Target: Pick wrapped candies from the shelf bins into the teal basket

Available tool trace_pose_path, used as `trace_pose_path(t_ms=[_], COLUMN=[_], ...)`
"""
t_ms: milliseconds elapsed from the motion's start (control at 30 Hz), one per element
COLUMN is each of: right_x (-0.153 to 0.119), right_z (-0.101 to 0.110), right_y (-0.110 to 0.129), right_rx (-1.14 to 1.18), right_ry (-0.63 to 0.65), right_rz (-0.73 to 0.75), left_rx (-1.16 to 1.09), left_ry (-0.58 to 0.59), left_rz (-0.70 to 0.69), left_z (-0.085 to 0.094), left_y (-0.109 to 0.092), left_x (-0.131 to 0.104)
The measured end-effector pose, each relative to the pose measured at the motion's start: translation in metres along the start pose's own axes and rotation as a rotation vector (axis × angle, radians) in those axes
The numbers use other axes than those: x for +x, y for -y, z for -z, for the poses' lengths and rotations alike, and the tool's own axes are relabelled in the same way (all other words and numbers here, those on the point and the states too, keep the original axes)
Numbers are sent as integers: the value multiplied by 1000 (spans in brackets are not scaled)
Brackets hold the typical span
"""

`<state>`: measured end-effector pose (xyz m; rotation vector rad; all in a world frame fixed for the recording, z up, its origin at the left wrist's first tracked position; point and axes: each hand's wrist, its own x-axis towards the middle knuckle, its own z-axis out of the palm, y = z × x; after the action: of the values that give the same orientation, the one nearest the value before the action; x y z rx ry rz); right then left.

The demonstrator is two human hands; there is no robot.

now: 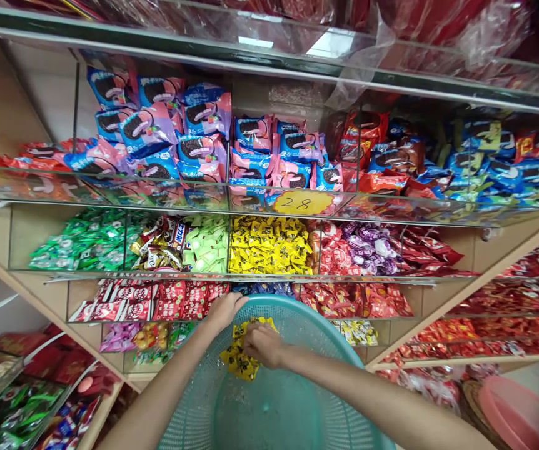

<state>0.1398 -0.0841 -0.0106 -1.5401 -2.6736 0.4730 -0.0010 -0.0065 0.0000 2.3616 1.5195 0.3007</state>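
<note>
A large teal plastic basket with perforated walls is tilted towards me below the shelves. My left hand is closed over its far rim, towards the left. Inside the basket, my right hand is closed on yellow-wrapped candies. They bunch around its fingers against the far wall, and some fingertips are hidden. Just above the rim, a shelf compartment holds a pile of similar yellow-wrapped candies.
Glass-fronted shelves rise ahead, with blue-and-pink snack packets and a yellow price tag reading 28. Green-wrapped candies lie left, purple-wrapped candies right. A glass ledge runs close above the left hand. A pink basin stands lower right.
</note>
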Motion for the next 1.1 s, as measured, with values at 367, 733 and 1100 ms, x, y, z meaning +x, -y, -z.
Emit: trace_pose_path(t_ms=[367,733,1100], right_x=[-13,-22,-14], right_z=[48,31,12], right_y=[-23,-30,-62], right_rx=[6,-100,522], right_ry=[-74,17,-21], right_rz=[-85,-47,-17], left_rx=[36,25,28], left_ry=[6,-3,-14], left_rz=[-6,-7,-5], left_z=[-2,-3,-2], left_y=[1,2,0], left_x=[2,2,0])
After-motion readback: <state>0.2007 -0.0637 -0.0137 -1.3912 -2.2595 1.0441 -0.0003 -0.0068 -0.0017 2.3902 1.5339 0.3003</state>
